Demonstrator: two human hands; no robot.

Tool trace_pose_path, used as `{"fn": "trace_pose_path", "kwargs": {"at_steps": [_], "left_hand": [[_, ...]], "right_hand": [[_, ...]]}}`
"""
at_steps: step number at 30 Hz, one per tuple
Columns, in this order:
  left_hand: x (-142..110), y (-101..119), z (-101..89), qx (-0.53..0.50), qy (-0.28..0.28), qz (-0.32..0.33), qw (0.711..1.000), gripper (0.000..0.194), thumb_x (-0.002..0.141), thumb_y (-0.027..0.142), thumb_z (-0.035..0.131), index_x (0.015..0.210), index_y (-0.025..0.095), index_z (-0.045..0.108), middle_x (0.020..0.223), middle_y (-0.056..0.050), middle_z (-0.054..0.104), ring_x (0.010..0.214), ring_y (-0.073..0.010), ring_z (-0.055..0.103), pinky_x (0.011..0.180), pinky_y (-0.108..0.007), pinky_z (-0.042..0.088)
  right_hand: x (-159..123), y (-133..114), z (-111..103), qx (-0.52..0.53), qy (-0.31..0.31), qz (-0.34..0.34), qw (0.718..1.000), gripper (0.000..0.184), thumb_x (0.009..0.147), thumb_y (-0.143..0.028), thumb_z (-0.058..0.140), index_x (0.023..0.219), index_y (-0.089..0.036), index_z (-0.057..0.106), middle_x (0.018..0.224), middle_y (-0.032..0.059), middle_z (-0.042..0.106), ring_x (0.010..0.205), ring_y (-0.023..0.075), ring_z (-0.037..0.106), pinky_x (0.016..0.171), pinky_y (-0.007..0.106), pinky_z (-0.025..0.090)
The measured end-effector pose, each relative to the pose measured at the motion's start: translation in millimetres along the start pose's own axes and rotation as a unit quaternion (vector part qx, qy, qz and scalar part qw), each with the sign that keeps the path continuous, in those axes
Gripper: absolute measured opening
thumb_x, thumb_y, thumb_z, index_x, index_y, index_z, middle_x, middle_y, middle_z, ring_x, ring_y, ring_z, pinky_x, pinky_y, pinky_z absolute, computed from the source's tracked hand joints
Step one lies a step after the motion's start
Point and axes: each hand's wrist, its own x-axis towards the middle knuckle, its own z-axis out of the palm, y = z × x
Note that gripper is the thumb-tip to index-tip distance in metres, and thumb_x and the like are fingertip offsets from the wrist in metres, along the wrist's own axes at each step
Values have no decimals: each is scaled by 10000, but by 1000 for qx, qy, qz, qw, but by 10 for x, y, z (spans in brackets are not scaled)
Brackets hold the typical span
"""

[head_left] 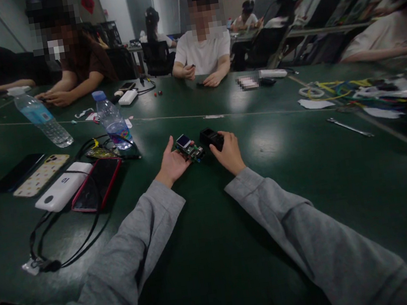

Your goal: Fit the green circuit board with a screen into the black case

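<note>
Circuit board [189,148] on open left palm [174,163]; right grip [229,152] pinching black case [212,139] just beside board.

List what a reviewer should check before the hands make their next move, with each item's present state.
1. Circuit board supported by the left hand: ok, it rests at the fingers.
2. Black case gripped by the right hand: ok.
3. Board's small screen facing up, uncovered: ok.
4. Board and case apart: ok, a narrow gap shows between them.
5. Inside of the case free of loose bits: cannot tell, too dark and small.
6. Blue-capped bottle closed, near the electronics: ok, its cap is on.
</note>
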Motion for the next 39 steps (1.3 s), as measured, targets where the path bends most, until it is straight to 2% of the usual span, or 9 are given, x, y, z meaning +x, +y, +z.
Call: {"fn": "trace_pose_path", "kwargs": {"at_steps": [5,13,15,18,20,22,29,34,39], "left_hand": [[-3,-1,14,2,6,1,1000,589,894,542,506,1263,85,542,972,-140,715,924,-236,675,907,-380,495],[9,-3,8,1,1,0,1000,559,894,538,510,1222,89,569,961,-143,717,926,-240,672,915,-378,486],[6,-4,14,2,-1,-2,1000,565,898,541,502,1216,79,570,960,-143,716,926,-236,671,913,-371,485],[5,-8,20,6,0,-3,1000,577,896,551,498,1212,74,570,969,-144,715,935,-231,668,914,-362,482],[8,-11,20,12,5,-2,1000,569,893,554,499,1209,87,575,977,-140,715,942,-229,667,915,-361,479],[13,-15,17,18,6,-1,1000,551,891,557,498,1189,102,587,966,-135,717,937,-230,667,915,-366,474],[27,-12,-1,36,29,-15,999,472,880,574,506,957,132,652,726,-96,684,745,-209,648,820,-347,465],[18,-14,12,46,37,-3,998,459,829,580,587,928,136,652,690,-68,662,696,-184,626,782,-328,462],[18,-9,6,53,24,-9,998,457,812,586,606,884,136,640,724,-69,670,709,-173,628,765,-317,469]], "right_hand": [[-5,-4,-1,20,-4,-15,1000,491,785,-257,588,1250,-147,477,1206,174,521,1154,319,537,966,542,474],[-42,-106,-22,3,-70,-49,996,561,804,-265,564,1341,-162,440,1198,162,516,1072,319,603,912,537,524],[-35,-134,-47,13,-56,-41,998,543,821,-275,553,1341,-165,442,1205,163,518,1091,320,591,922,541,517],[-29,-199,-99,44,14,-33,998,539,855,-303,535,1363,-177,412,1244,159,506,1158,311,549,973,539,486],[-45,-270,-128,69,56,-42,995,542,877,-329,522,1382,-190,383,1263,153,502,1192,298,525,1010,535,460],[-81,-364,-145,95,67,-59,992,536,894,-356,510,1388,-205,368,1277,146,502,1214,290,510,1032,539,439],[-227,-638,-144,155,-4,-125,980,496,911,-374,517,1365,-217,392,1255,131,525,1192,269,524,1018,500,459],[-235,-625,-104,177,-28,-158,971,508,907,-382,535,1372,-242,388,1264,127,507,1201,283,508,1022,522,447],[-216,-586,-78,192,-34,-154,969,521,906,-377,540,1383,-262,364,1273,120,483,1206,286,495,1033,524,435]]}}
